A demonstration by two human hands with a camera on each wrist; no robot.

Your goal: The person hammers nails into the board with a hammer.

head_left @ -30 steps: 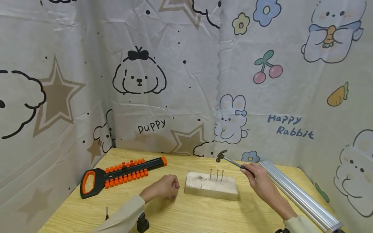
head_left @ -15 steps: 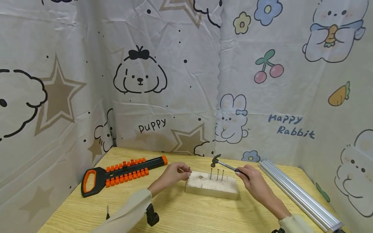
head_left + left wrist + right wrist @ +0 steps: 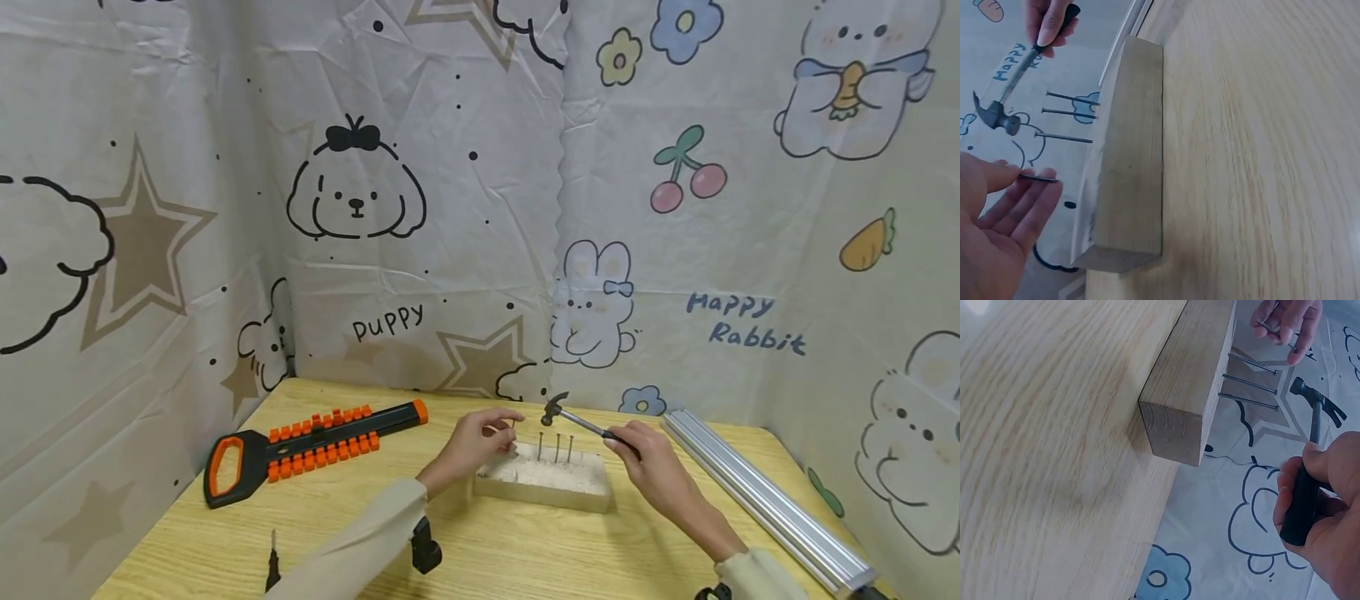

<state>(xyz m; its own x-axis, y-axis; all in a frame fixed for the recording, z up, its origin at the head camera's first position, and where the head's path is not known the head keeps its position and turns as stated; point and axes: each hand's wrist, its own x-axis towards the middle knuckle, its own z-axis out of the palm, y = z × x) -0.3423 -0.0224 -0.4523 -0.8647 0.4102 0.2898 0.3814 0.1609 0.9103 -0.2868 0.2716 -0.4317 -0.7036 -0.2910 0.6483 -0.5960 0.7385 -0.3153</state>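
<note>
A pale wooden block [image 3: 543, 485] lies on the table with three nails [image 3: 557, 448] standing upright in its top. My left hand [image 3: 476, 442] is over the block's left end, pinching a loose nail [image 3: 1038, 179] between thumb and fingers; the left wrist view shows the nail's tip free of the wood. My right hand [image 3: 651, 460] grips the black handle of a claw hammer [image 3: 553, 410] to the right of the block. The hammer's head hangs in the air above the standing nails, touching none of them.
A black and orange socket holder rack [image 3: 322, 446] lies at the table's left. In front of it is a thin dark screwdriver-like tool [image 3: 273, 567], partly behind the left sleeve. Silver metal rails [image 3: 772, 500] run along the right edge. Printed cloth [image 3: 480, 208] hangs behind the table.
My left hand has moved rightward and up from the table beside the block to above its left end, bringing the nail. The hammer has shifted slightly left and lower.
</note>
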